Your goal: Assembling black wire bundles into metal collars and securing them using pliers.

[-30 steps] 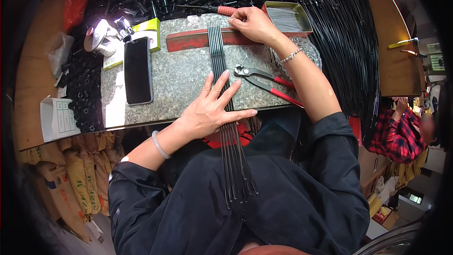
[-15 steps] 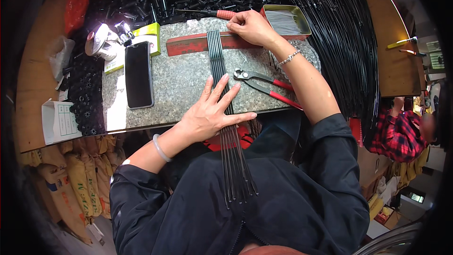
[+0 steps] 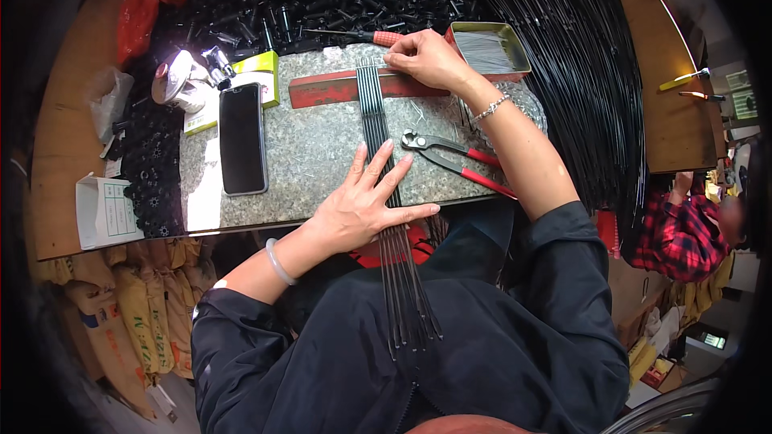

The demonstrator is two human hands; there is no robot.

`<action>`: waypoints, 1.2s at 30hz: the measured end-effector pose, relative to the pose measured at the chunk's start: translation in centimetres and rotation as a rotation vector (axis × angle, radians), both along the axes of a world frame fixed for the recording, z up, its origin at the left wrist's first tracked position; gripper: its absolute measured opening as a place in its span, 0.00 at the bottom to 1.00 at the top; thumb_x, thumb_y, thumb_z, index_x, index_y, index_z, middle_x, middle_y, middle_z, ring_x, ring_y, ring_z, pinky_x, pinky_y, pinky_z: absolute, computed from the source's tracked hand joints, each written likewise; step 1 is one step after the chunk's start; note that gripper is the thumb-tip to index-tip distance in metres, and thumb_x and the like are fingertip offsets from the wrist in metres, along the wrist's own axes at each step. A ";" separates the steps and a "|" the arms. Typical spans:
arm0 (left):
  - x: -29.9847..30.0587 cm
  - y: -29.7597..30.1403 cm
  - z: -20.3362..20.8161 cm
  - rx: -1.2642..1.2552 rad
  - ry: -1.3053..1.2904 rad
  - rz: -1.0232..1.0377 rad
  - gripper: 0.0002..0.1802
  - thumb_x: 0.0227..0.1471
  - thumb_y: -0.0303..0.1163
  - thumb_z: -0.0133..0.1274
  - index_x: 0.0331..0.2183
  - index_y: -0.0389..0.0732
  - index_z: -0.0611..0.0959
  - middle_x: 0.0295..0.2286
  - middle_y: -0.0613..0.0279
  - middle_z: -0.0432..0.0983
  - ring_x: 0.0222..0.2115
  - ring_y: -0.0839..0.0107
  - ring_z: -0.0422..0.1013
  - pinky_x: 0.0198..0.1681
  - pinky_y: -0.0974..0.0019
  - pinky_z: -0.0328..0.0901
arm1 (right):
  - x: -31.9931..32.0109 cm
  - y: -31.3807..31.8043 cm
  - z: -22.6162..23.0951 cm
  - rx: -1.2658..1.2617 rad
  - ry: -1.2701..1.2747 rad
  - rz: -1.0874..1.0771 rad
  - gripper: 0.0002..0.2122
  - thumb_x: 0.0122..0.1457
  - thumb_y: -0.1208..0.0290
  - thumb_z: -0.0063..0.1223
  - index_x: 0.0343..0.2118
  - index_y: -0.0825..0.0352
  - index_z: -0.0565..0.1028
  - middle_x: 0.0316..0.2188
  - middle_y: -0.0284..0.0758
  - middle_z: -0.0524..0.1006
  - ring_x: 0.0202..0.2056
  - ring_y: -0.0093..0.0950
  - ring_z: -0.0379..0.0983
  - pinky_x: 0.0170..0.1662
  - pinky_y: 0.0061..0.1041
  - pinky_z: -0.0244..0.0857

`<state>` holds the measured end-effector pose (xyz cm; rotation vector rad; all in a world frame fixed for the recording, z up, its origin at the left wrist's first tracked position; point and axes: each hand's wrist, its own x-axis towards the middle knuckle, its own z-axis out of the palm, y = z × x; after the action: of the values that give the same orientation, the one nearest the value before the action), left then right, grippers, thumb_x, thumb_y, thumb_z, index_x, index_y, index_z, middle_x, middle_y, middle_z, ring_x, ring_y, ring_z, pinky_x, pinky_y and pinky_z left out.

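- Centre of frame: row of thin black rods (image 3: 373, 116), side by side, laid across worn red bar (image 3: 322, 92) on grey stone slab (image 3: 310, 145); lower ends past slab's front edge, fanned out over dark jacket (image 3: 482, 329), bottom centre.
- L hand (image 3: 354, 209), just below centre: fingers spread wide, flat on rods; prob. pressing down, not wrapped round.
- R hand (image 3: 434, 60), upper centre: fingers drawn together in a pinch, just beside rods' upper ends; can't tell if gripping anything, too small to make out.
- At upper ends: few pale wire bits (image 3: 371, 61), v. thin.
- Handling (judgement): rods prob. light, springy lengthwise, smooth, a bit slippery, so apt to splay or slide. Not v. fragile, but likely bendable if forced.
- Hold: best flat across whole row mid-length, as w/ L; upper ends by light pinch. Lower ends poor for grip b/c loose & spread.
- R of centre: pincers (image 3: 450, 145) w/ red handles, on slab, near rods, apart from both hands.
- Upper R: tin (image 3: 519, 52) w/ fine wires (image 3: 482, 47), just beyond R hand; big black bundle (image 3: 563, 72) further R.
- L of centre: phone (image 3: 242, 141), flat on slab, well apart from rods.
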<state>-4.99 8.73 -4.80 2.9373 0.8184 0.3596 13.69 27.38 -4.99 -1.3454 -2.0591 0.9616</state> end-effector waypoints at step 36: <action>-0.5 0.2 0.0 0.002 -0.029 -0.007 0.32 0.48 0.35 0.44 0.54 0.75 0.61 0.52 0.45 0.56 0.54 0.40 0.51 0.53 0.35 0.49 | -2.5 0.2 0.9 0.038 0.025 0.187 0.08 0.56 0.73 0.48 0.34 0.71 0.76 0.32 0.36 0.77 0.39 0.24 0.71 0.46 0.24 0.63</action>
<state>-5.45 8.98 -4.80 2.9281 0.8049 0.4024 11.18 27.57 -4.06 -1.1308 -2.2024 1.0058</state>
